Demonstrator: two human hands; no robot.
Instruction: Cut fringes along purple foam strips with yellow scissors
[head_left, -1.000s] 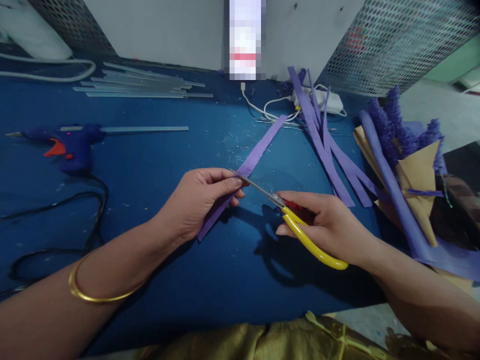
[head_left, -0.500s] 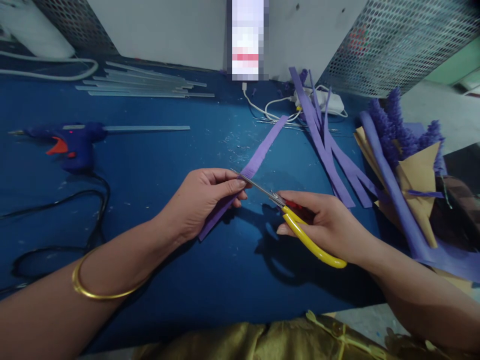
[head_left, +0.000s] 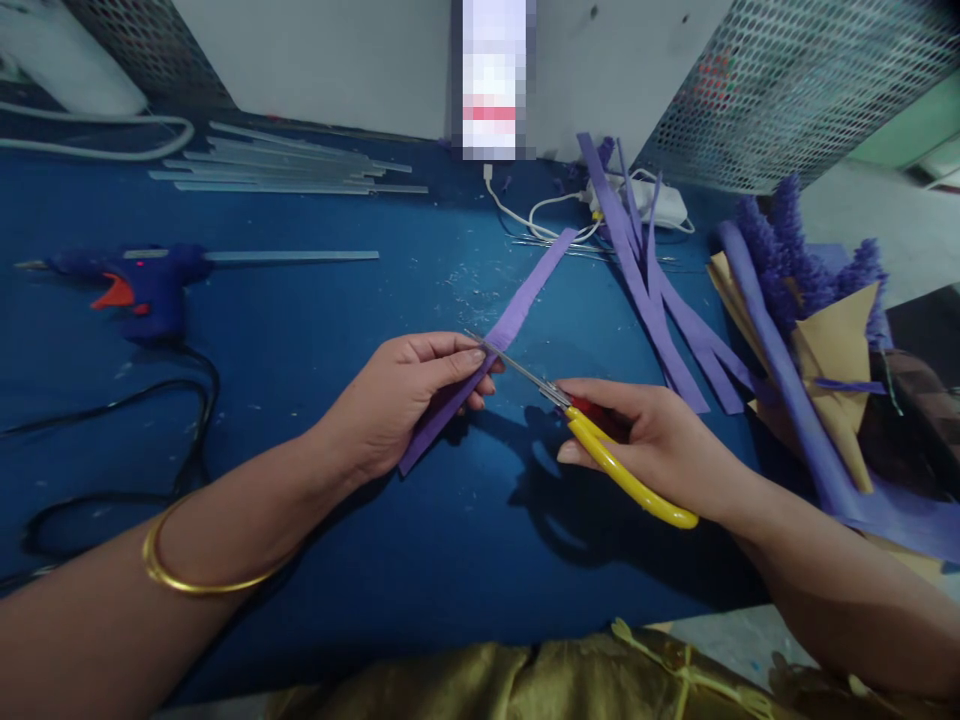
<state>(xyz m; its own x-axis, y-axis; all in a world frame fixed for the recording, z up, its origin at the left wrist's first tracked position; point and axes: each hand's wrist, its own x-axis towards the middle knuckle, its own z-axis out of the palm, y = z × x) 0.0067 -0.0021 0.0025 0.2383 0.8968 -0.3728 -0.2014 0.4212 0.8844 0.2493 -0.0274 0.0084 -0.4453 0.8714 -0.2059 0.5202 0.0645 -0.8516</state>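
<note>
My left hand (head_left: pixel 427 390) pinches a long purple strip (head_left: pixel 529 295) between thumb and fingers; the strip slants from lower left to upper right over the blue table. My right hand (head_left: pixel 652 435) is closed around scissors (head_left: pixel 626 480) with yellow and red handles. The scissor blades lie across the strip right beside my left thumb. Whether the blades are parted is too small to tell. A shadow of the right hand and scissors falls on the table below them.
A blue glue gun (head_left: pixel 154 285) with a black cord lies at left. Behind are clear glue sticks (head_left: pixel 285 165), a blurred phone (head_left: pixel 489 80) and a white power strip (head_left: pixel 656 203). More purple strips (head_left: pixel 637 270) and wrapped purple flowers (head_left: pixel 836 340) lie at right.
The scissor blades and my left fingers have shifted slightly relative to the strip, and my right hand sits marginally higher. Everything else looks the same.
</note>
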